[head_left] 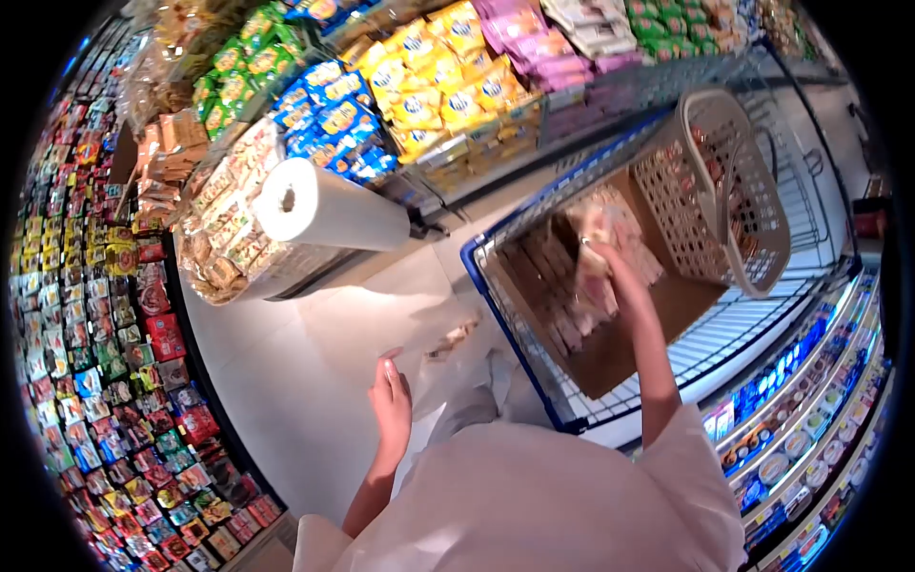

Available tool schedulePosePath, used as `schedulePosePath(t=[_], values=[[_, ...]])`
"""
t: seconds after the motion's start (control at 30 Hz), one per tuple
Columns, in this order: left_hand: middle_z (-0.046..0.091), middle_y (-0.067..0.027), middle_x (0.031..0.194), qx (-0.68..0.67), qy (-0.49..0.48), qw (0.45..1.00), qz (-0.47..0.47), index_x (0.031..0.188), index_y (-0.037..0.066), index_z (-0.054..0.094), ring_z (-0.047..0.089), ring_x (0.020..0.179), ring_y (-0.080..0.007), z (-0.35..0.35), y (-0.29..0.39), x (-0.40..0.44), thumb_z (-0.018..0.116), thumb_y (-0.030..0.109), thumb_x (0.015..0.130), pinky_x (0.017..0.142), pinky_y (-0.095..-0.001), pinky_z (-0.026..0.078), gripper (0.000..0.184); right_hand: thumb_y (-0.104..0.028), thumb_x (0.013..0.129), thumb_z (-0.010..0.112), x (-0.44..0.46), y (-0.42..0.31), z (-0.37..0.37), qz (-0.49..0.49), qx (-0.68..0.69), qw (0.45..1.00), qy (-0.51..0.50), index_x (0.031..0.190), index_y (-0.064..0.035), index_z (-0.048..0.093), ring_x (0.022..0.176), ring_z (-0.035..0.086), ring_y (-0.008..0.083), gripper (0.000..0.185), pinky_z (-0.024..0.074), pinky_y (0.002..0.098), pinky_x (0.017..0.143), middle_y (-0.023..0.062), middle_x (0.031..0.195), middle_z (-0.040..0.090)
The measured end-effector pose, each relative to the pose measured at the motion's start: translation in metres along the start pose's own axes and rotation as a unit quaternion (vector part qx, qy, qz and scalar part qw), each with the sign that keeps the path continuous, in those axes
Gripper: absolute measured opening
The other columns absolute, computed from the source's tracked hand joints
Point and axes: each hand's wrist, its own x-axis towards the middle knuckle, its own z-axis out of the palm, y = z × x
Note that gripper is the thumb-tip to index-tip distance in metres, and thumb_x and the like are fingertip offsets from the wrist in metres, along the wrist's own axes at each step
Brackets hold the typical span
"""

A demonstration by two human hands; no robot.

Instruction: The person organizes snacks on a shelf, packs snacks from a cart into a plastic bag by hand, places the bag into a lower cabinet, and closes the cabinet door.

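My right hand (607,259) reaches into a cardboard box (688,313) in the blue-rimmed shopping cart (515,336). Its fingers are closed on a clear-wrapped snack packet (596,289), pale and pinkish, its lettering blurred. More pink and white packets (543,272) lie in rows in the box beneath and beside it. My left hand (391,400) hovers over the floor left of the cart, fingers loosely extended, with nothing clearly visible in them. To its right is a small blurred packet (452,340); whether it hangs or lies on the floor I cannot tell.
A beige perforated basket (710,181) sits tilted in the cart beside the box. A large white roll (338,208) stands by the display ahead, where yellow snack packs (429,86) and blue packs (334,124) are stacked. Packed shelves (105,353) line the left; a lit shelf (801,410) runs along the right.
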Motion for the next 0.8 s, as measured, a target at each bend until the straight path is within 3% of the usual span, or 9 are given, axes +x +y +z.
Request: schedulePosePath(t=[0.03,0.13,0.17,0.3,0.43,0.5,0.6,0.67,0.8], values=[[0.03,-0.0013,0.045,-0.018,0.016,1.0,0.013,0.103,0.004,0.053,0.028,0.042,-0.0074,-0.001,-0.001,0.004,0.031,0.025,0.095,0.042,-0.0248,0.024,0.032,-0.028,0.079,0.055,-0.026,-0.031,-0.009,0.155,0.108,0.977,-0.095,0.108,-0.009,0.045,0.043,0.045,0.0066,0.036,0.0369,0.019,0.034,-0.0014,0.063,0.05],[0.031,-0.0054,0.046,0.008,0.031,0.998,0.048,0.104,0.007,0.053,0.03,0.042,-0.011,-0.01,-0.01,0.003,0.033,0.024,0.095,0.042,-0.0276,0.028,0.028,-0.031,0.076,0.056,-0.07,-0.032,0.001,0.202,0.039,0.977,-0.062,0.105,-0.008,0.052,0.063,0.052,0.0093,0.037,0.045,0.0223,0.051,0.0011,0.079,0.055],[0.03,-0.0068,0.047,-0.002,0.015,0.998,0.057,0.104,0.008,0.053,0.031,0.042,-0.0126,-0.013,-0.006,0.002,0.034,0.024,0.094,0.043,-0.0289,0.029,0.027,-0.029,0.074,0.058,-0.088,-0.037,0.026,0.197,-0.048,0.966,-0.162,0.119,-0.0112,0.046,0.086,0.05,0.0124,0.05,0.0457,0.0304,0.07,0.0036,0.099,0.052],[0.033,-0.0077,0.048,-0.054,0.005,0.996,0.067,0.105,0.01,0.053,0.031,0.043,-0.0147,-0.033,-0.013,0.003,0.038,0.021,0.092,0.044,-0.0293,0.032,0.023,-0.029,0.079,0.054,-0.108,-0.013,0.118,0.269,-0.174,0.801,-0.507,0.125,-0.0158,0.041,0.097,0.045,0.0165,0.05,0.0423,0.0309,0.081,0.006,0.112,0.045],[0.049,-0.0111,0.056,-0.089,-0.036,0.971,0.218,0.108,0.012,0.052,0.046,0.048,-0.0202,-0.057,-0.023,-0.011,0.045,0.015,0.086,0.05,-0.0314,0.041,0.023,-0.023,0.081,0.054,-0.082,0.086,0.161,-0.259,-0.274,0.591,-0.714,0.117,-0.0079,0.049,0.092,0.052,0.0155,0.04,0.0442,0.0284,0.078,0.006,0.115,0.05],[0.049,-0.0136,0.056,-0.026,-0.029,0.959,0.279,0.107,0.012,0.052,0.05,0.05,-0.0258,-0.062,-0.019,-0.02,0.045,0.012,0.086,0.05,-0.0343,0.041,0.022,-0.026,0.082,0.052,-0.114,0.049,0.195,0.317,-0.376,0.708,-0.506,0.112,-0.0115,0.051,0.072,0.052,0.0166,0.034,0.0472,0.0292,0.064,0.0016,0.095,0.056],[0.052,-0.0187,0.062,0.046,-0.068,0.951,0.297,0.108,0.013,0.051,0.054,0.058,-0.0356,-0.059,-0.024,-0.03,0.045,0.007,0.085,0.052,-0.0393,0.042,0.025,-0.028,0.083,0.051,-0.083,0.139,0.185,0.378,-0.196,0.808,-0.407,0.11,-0.0131,0.052,0.07,0.049,0.0155,0.03,0.0459,0.0296,0.065,0.0024,0.094,0.055],[0.054,-0.0213,0.067,0.052,-0.123,0.956,0.26,0.109,0.014,0.05,0.054,0.064,-0.0399,-0.057,-0.027,-0.033,0.045,0.005,0.084,0.054,-0.0414,0.043,0.028,-0.029,0.085,0.051,-0.061,0.202,0.166,0.395,-0.04,0.792,-0.465,0.108,-0.0114,0.053,0.073,0.05,0.0131,0.029,0.0451,0.0275,0.064,0.0032,0.094,0.054],[0.047,-0.021,0.059,-0.031,-0.031,0.965,0.258,0.103,0.007,0.053,0.053,0.051,-0.0329,-0.058,-0.037,-0.021,0.042,0.004,0.086,0.049,-0.0353,0.04,0.02,-0.026,0.089,0.045,-0.124,0.135,0.169,0.091,-0.316,0.833,-0.445,0.09,-0.0066,0.059,0.078,0.054,0.0109,0.024,0.0454,0.0266,0.07,0.0042,0.092,0.059]])
